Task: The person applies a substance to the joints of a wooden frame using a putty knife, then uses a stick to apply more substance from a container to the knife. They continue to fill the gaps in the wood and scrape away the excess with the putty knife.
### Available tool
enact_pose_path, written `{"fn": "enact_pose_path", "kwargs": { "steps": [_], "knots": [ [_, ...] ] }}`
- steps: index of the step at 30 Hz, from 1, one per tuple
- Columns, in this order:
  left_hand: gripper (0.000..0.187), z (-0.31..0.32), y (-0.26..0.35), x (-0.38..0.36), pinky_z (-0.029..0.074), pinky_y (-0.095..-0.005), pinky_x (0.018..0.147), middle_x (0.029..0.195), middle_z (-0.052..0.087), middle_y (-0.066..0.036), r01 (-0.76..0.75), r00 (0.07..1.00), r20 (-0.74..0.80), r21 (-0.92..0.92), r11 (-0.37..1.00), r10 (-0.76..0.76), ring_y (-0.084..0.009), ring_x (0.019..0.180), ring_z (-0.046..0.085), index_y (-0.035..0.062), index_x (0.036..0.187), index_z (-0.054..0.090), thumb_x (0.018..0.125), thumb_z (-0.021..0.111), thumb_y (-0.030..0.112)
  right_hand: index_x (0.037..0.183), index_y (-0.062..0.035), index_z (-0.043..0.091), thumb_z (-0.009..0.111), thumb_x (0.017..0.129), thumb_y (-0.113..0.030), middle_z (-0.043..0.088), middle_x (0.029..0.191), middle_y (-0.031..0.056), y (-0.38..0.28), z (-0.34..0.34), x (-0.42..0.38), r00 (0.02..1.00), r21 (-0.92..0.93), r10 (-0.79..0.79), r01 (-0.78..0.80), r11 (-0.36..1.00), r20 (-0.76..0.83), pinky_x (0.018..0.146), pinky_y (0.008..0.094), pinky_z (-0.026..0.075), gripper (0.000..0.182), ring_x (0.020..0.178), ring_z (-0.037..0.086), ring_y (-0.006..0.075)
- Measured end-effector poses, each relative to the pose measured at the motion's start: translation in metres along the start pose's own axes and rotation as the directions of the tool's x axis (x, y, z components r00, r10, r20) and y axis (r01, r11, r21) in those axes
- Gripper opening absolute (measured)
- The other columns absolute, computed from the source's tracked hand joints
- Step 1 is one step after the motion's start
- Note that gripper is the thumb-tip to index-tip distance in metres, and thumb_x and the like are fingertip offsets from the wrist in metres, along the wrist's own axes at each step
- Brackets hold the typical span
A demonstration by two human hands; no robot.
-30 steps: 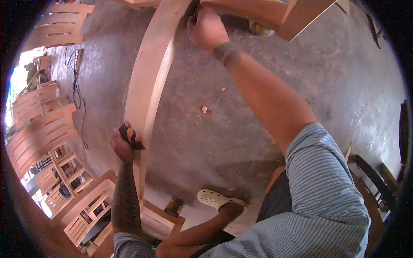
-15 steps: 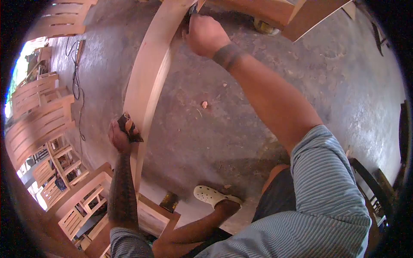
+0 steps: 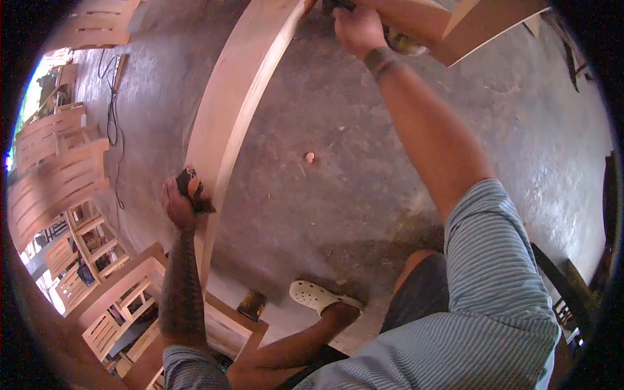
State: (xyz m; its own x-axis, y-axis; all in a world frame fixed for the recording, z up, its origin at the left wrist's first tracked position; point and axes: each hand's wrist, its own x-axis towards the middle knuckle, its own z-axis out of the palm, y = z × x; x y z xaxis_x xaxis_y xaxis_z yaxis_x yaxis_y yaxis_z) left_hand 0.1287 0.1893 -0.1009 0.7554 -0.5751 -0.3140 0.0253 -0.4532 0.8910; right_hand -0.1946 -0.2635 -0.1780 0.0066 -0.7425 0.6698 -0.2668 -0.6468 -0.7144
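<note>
Stacked at far left, well apart from either grip: pale slatted wooden chair frames (image 3: 55,169), with a black cable (image 3: 117,130) trailing across the grey concrete floor (image 3: 364,169). Nearer, left hand (image 3: 177,207) closed tight around a dark folded pad with an orange patch (image 3: 192,190), seemingly sandpaper, pressed flat to the near edge of a long curved pale timber board (image 3: 234,110). Board arching up and away from that grip toward the top of the view, its upper end meeting broader wooden panels (image 3: 455,26). Below the left grip, a white perforated clog (image 3: 318,299) planted on the floor beside an unfinished wooden frame (image 3: 221,325). Up at the far end, right hand (image 3: 356,27) curled shut, knuckles forward, over something dark at the board's top edge; what it has hold of too hidden to tell. Blue striped sleeve (image 3: 500,286) filling the lower right.

Risks, as judged: pad skidding off the narrow edge under pressure, knuckles or fingertips scraping raw wood and taking splinters; board twisting or slipping should the upper grip loosen, since only the two hands appear to steady it; uneven rubbing rounding the edge.
</note>
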Motion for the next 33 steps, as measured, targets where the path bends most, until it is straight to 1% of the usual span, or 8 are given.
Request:
{"fn": "enact_pose_path", "kwargs": {
  "steps": [3,6,9,15,20,24,31,33],
  "knots": [
    [0.045,-0.002,-0.001,-0.001,0.051,-0.0365,0.082,0.097,0.067,-0.011,0.004,1.0,-0.009,0.012,1.0,-0.004,-0.0247,0.084,0.064,-0.0019,0.108,0.065,0.11,0.043,0.037,0.139,0.0082,0.053,0.045,0.096,-0.009,0.057,0.14,0.0289,-0.001,-0.013,0.031,0.595,-0.609,0.433,0.124,0.783,0.677,0.124,0.0478,0.024,0.047,0.139,0.046,0.0438],
    [0.045,-0.002,-0.002,0.002,0.05,-0.0375,0.086,0.099,0.067,-0.011,0.007,1.0,-0.01,0.024,1.0,-0.007,-0.0255,0.088,0.064,-0.0017,0.108,0.065,0.11,0.043,0.038,0.138,0.0053,0.056,0.039,0.097,-0.008,0.062,0.136,0.0223,0.05,0.01,-0.002,0.82,-0.506,0.2,0.123,0.854,0.537,0.125,0.0472,0.023,0.045,0.14,0.046,0.0389],
    [0.046,0.011,0.011,-0.006,0.051,-0.0376,0.088,0.099,0.067,-0.009,0.02,0.998,-0.057,0.045,0.999,-0.018,-0.0244,0.088,0.064,-0.0015,0.107,0.066,0.11,0.043,0.038,0.138,0.0043,0.057,0.045,0.096,-0.003,0.06,0.141,0.0172,0.055,0.025,-0.022,0.863,0.466,0.19,-0.424,0.776,0.469,0.121,0.047,0.032,0.045,0.137,0.05,0.0339],
    [0.046,0.011,0.009,-0.006,0.051,-0.037,0.091,0.102,0.069,-0.007,0.095,0.99,-0.104,-0.019,0.995,-0.097,-0.0213,0.092,0.067,-0.0025,0.114,0.068,0.11,0.045,0.037,0.148,0.0021,0.049,0.049,0.086,0.018,0.04,0.159,0.0132,-0.066,-0.018,-0.03,0.8,0.467,0.286,-0.554,0.689,0.528,0.117,0.0394,0.04,0.065,0.138,0.049,0.0307],
    [0.044,0.014,0.007,-0.004,0.051,-0.0348,0.092,0.108,0.069,-0.009,-0.021,0.991,-0.129,0.055,0.998,0.028,-0.0201,0.096,0.066,-0.0022,0.114,0.066,0.111,0.045,0.036,0.142,0.0039,0.054,0.05,0.091,0.009,0.052,0.145,0.0169,-0.096,-0.006,-0.075,0.867,0.327,0.274,-0.424,0.845,0.416,0.112,0.0401,0.044,0.051,0.128,0.056,0.0309],
    [0.051,0.037,0.032,-0.021,0.052,-0.0279,0.054,0.085,0.063,-0.003,0.059,0.998,0.023,-0.089,0.994,-0.057,-0.0156,0.062,0.061,0.0077,0.121,0.066,0.111,0.035,0.046,0.125,-0.0055,0.067,0.063,0.085,-0.003,0.066,0.123,0.0233,-0.134,-0.007,-0.108,0.941,0.207,0.219,-0.275,0.939,0.259,0.096,0.0456,0.053,0.04,0.109,0.065,0.0419],
    [0.047,0.0,-0.003,0.007,0.046,-0.0341,0.102,0.121,0.068,-0.013,-0.068,0.994,-0.077,0.13,0.989,0.078,-0.0229,0.112,0.064,-0.0043,0.123,0.065,0.109,0.049,0.038,0.136,-0.01,0.062,0.063,0.08,0.005,0.065,0.13,0.0176,-0.186,-0.017,-0.165,0.88,0.297,0.116,-0.276,0.914,0.462,0.099,0.0442,0.053,0.058,0.113,0.065,0.0381],
    [0.05,0.005,0.001,0.006,0.044,-0.0346,0.105,0.128,0.067,-0.016,-0.046,0.987,-0.143,0.158,0.986,0.069,-0.0252,0.118,0.062,-0.0053,0.129,0.064,0.108,0.05,0.039,0.137,-0.008,0.061,0.061,0.086,0.004,0.068,0.126,0.0143,-0.184,-0.026,-0.185,0.804,0.449,0.318,-0.557,0.699,0.502,0.097,0.0416,0.055,0.052,0.107,0.068,0.0342]
  ]
}}
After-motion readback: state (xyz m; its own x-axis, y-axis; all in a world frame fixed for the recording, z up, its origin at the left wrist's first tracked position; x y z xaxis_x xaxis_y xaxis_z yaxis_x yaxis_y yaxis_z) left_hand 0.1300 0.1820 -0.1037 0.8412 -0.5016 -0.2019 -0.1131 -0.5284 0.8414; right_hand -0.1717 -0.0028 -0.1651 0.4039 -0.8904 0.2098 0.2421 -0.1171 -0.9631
